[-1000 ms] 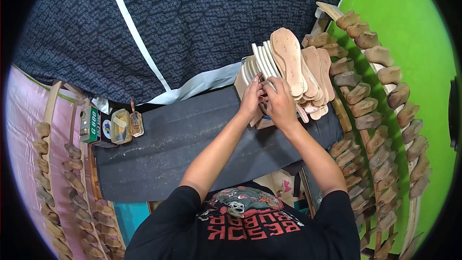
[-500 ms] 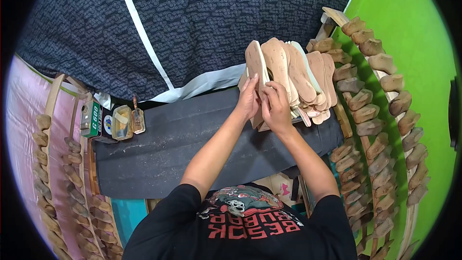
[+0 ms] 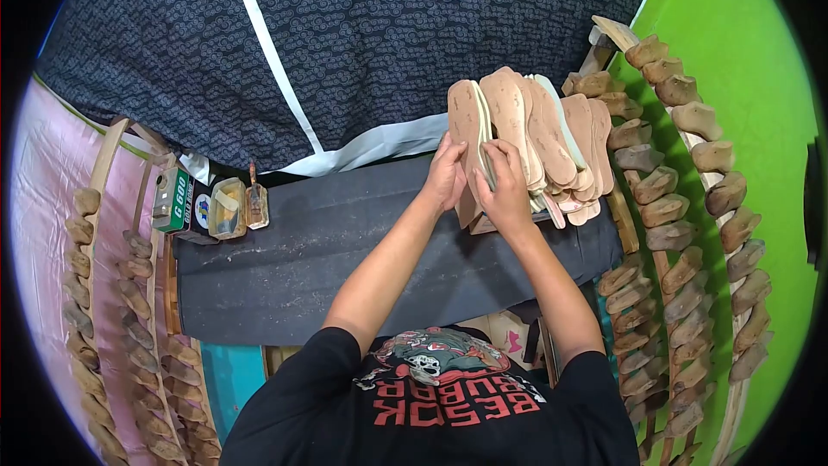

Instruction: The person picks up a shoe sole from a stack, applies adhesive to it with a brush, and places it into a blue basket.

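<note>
A stack of tan shoe insoles (image 3: 467,116) with pale edges stands between my two hands at the left end of a larger pile. My left hand (image 3: 446,177) grips its left edge, fingers curled along the side. On the opposite edge, my right hand (image 3: 505,190) closes its bent fingers against the layers. Right beside it, more insoles (image 3: 504,108) lean in overlapping bundles, some with white or greenish layers showing. The lower ends of the held stack are partly hidden by my hands.
A dark cloth-covered table (image 3: 345,250) lies beneath. At its left stand a G 600 tin (image 3: 175,198), a plastic tub (image 3: 227,209) and a small container with a brush (image 3: 256,205). Racks of wooden shoe lasts (image 3: 664,207) flank both sides; a dark patterned curtain (image 3: 431,34) hangs behind.
The held insoles' broad face now shows more fully, with several pale layers visible at their right edge. My right hand's fingers have shifted along that edge. The whole view has moved slightly.
</note>
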A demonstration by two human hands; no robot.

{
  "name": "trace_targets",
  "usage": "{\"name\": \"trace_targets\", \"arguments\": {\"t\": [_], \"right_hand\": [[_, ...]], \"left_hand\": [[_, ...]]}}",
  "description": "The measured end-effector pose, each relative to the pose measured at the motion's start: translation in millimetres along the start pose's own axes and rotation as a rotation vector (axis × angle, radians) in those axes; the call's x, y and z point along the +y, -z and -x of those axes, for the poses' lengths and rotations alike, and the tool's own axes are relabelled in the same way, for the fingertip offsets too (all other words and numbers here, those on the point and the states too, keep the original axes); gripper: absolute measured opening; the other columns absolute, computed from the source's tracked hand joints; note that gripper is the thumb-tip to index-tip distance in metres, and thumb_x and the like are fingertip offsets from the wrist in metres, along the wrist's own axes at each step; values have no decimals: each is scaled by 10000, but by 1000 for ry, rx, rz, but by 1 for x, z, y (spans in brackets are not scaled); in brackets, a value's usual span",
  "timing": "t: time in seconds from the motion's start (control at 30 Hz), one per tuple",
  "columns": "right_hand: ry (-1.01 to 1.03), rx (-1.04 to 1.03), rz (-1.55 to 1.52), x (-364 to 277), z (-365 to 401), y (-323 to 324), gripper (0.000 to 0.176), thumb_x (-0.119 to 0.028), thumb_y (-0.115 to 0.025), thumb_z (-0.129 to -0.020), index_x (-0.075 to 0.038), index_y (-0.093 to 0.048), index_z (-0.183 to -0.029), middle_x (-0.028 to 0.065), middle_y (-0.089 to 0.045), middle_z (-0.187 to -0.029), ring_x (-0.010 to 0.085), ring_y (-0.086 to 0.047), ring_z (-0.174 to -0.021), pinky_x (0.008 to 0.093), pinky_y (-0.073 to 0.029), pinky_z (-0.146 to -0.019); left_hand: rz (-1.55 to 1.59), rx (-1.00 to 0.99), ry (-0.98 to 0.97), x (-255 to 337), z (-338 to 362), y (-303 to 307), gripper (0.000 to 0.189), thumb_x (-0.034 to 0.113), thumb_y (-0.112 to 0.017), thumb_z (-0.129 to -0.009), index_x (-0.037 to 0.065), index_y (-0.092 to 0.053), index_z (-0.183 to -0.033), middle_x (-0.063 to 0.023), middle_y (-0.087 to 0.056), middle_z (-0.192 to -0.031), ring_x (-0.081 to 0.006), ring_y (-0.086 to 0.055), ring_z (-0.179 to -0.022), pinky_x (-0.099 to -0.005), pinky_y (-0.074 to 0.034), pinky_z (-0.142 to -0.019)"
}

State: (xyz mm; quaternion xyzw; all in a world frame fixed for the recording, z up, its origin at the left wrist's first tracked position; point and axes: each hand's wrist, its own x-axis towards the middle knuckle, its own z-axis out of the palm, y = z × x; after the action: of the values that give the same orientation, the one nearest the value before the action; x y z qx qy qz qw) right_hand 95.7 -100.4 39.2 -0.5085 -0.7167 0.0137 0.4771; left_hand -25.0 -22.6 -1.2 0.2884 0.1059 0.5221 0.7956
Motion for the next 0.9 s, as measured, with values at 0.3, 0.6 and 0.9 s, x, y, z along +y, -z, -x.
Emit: {"name": "trace_targets", "arguments": {"t": [0.3, 0.6, 0.9], "right_hand": [[52, 26, -17, -20, -5, -3, 476, -7, -706, -841, 38, -568, -1294, 228, -494, -1411, 411, -522, -1300, 457, -446, -1076], [-25, 6, -229, -38, -4, -27, 562, -15, -617, -905, 51, -461, -1440, 263, -376, -1551, 418, -383, -1445, 468, -346, -1170], [-463, -7, -818, -33, 43, -98, 699, 119, -475, -949, -58, -183, -1558, 188, -431, -1516, 230, -504, -1312, 345, -472, -1053]], "left_hand": [[74, 4, -30, 12, 7, -2, 472, 86, -469, -1026, 76, -354, -1484, -115, -529, -1407, -214, -544, -1289, -391, -437, -1108], [-49, 120, -232, 23, 18, 21, 463, 187, -627, -1023, 49, -389, -1395, -137, -622, -1281, -178, -610, -1166, -341, -494, -1024], [-471, 367, -254, 33, 56, 71, 341, 217, -620, -1032, -25, -604, -1272, -84, -695, -1114, -116, -655, -982, -280, -537, -887]]}}
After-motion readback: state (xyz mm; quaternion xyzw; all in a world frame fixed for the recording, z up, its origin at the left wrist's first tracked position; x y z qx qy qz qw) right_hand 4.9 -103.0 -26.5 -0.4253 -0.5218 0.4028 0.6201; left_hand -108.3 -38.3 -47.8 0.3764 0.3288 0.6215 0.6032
